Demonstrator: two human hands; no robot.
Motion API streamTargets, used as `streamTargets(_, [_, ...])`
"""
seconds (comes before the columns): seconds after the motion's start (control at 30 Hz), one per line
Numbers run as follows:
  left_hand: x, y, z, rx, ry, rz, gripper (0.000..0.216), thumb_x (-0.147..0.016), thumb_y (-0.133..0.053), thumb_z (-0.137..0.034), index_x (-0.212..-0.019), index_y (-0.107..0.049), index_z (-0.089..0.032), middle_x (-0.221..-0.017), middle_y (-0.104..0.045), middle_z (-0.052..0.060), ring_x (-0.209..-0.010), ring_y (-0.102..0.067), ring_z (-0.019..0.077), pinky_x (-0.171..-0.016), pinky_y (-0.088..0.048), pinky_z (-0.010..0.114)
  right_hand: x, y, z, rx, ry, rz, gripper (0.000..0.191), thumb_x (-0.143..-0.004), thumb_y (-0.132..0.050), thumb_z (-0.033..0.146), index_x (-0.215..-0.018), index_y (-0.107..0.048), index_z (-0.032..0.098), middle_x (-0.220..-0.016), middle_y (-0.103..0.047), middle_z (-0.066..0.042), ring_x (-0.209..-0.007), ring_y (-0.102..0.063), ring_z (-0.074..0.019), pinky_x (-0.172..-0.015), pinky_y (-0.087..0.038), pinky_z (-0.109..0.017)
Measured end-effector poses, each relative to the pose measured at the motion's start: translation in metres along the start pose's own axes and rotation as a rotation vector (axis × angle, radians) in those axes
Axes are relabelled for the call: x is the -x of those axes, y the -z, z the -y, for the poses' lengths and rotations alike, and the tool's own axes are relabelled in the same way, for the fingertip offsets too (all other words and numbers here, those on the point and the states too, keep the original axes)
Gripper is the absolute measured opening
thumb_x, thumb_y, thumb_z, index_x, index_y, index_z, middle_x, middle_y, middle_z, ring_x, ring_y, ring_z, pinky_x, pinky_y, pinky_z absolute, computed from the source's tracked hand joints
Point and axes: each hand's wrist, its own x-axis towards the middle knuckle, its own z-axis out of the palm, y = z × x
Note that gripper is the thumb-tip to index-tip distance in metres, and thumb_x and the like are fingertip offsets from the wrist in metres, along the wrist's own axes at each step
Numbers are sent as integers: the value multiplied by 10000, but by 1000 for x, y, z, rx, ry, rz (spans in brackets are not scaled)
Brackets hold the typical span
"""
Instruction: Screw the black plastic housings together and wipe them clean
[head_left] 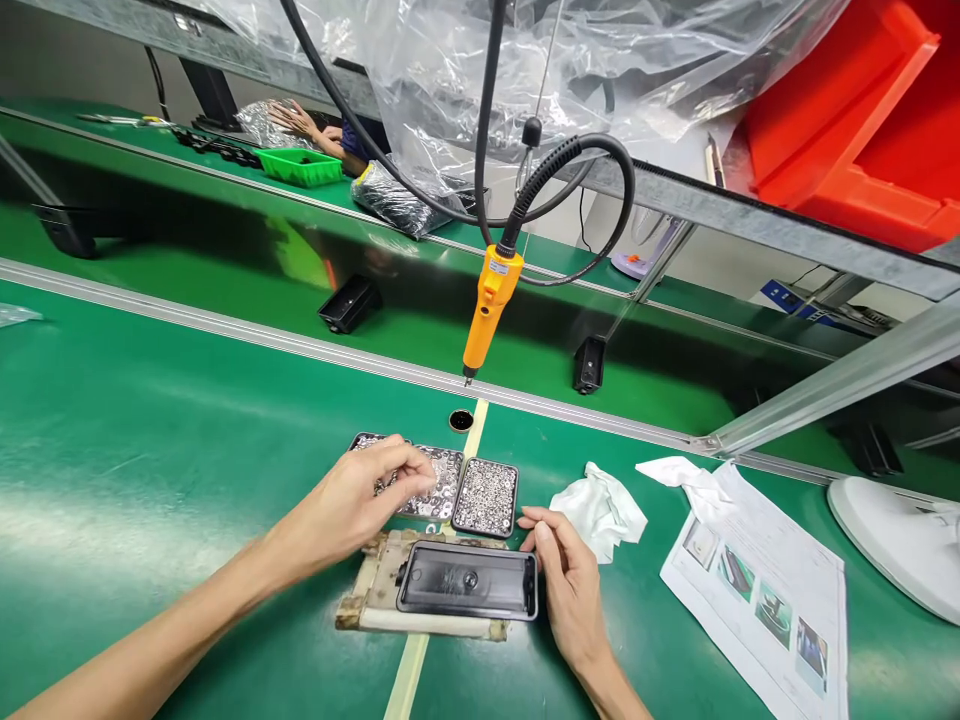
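My left hand (382, 492) is over a tray of small shiny metal washers (448, 468), thumb and fingertips pinched together. Whatever is between those fingertips is too small to make out. Directly right of it stands a smaller tray of tiny metal parts (486, 497). In front of both trays, a black rectangular housing (469, 580) lies hollow side up on a worn, pale fixture (369, 590). My right hand (568, 580) rests beside the housing's right end, fingers loosely bent and apart, with nothing visible in them.
An orange electric screwdriver (491, 305) hangs from a cable above the table's far edge. Crumpled white cloth (600, 512) and a printed instruction sheet (765, 590) lie to the right. Beyond the rail are black housings (350, 304), a green bin (300, 168) and another person's hands (300, 122).
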Motion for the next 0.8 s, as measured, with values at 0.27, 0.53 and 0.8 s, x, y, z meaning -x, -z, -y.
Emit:
streamTargets(0.27, [31,-12,-41,-156,-397,116,197,-1074,-499,-169,-1022,-680,-228,-1170,-619,61,-1137,-515,227,-927,-465,376,-1,-1,3,29,23,-5,390,-1019,-545,551,-1159,-705,224,-922,-652,-34,-819,-598,-156,-749,-453,-263])
streamTargets(0.53, [42,0,-29,-299,-432,190,244,-1087,-497,-303,-1219,-701,-324,-1490,-536,10,-1458,-364,277,-1089,-500,433,-2,0,6,31,26,-1,379,-1024,-542,543,-1148,-713,228,-881,-633,-22,-775,-582,-142,-708,-429,-260])
streamTargets(0.8, [49,-10,-20,-437,-539,201,505,-1041,-519,-559,-1501,-510,-350,-1659,-379,34,-1570,-244,342,-1134,-474,582,-2,-2,7,49,42,10,374,-1029,-538,531,-1155,-719,229,-937,-660,-26,-791,-581,-138,-716,-436,-258])
